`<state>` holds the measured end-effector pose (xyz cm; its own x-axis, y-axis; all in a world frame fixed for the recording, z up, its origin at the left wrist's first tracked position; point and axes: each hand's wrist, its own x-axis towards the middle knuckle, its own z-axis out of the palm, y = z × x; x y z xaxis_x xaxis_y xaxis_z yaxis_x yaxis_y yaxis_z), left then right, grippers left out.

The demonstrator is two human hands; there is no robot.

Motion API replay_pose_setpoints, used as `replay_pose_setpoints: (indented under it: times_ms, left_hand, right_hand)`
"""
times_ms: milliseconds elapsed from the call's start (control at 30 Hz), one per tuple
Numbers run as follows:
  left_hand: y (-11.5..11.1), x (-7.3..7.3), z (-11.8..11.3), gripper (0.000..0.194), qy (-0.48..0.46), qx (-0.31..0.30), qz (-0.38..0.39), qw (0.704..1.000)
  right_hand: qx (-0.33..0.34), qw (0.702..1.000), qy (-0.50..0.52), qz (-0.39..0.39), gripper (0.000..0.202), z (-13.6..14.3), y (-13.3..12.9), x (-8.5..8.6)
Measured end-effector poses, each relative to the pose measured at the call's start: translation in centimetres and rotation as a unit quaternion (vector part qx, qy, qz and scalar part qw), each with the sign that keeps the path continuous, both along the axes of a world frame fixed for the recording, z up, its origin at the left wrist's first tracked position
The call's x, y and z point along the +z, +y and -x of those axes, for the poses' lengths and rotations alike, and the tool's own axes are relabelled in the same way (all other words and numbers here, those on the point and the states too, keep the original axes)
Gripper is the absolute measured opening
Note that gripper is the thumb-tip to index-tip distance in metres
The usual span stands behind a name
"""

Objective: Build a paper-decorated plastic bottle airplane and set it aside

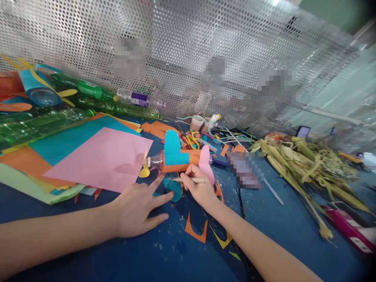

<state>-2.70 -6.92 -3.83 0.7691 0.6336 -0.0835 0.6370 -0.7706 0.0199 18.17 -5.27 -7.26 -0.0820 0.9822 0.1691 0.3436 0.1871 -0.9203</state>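
In the middle of the blue table lies a plastic bottle made up as a toy plane (pixel 196 157), wrapped in orange paper. It has a blue upper wing (pixel 172 143), a pink tail piece (pixel 205 152) and a yellow propeller (pixel 144 172) at its cap. My left hand (pixel 141 205) rests palm down with fingers spread, its fingertips by the plane's near side. A rounded blue paper wing (pixel 175 191) sits beside those fingers. My right hand (pixel 197 186) pinches a pale pencil (pixel 201 180), with its tip over the near blue wing.
Coloured paper sheets (pixel 102 160) are stacked at left, below green bottles (pixel 47 121). Orange scraps (pixel 198 235) lie in front. Corn husks (pixel 290 164), a blurred phone (pixel 243 170) and a pink case (pixel 346 227) are at right. A perforated metal screen (pixel 176 35) stands behind.
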Motion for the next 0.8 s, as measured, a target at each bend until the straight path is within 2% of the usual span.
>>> replay_pose_setpoints:
  times_ms: [267,800]
  left_hand:
    - [-0.05,0.06,-0.11,0.049,0.01,0.003,0.001,1.0]
    - [0.08,0.25,0.1,0.05,0.001,-0.006,0.011,1.0]
  right_hand:
    - [-0.03,0.999,-0.018,0.003,0.022,0.13,-0.13,0.62]
    - [-0.029,1.0,-0.003,0.002,0.022,0.33,-0.27,0.94]
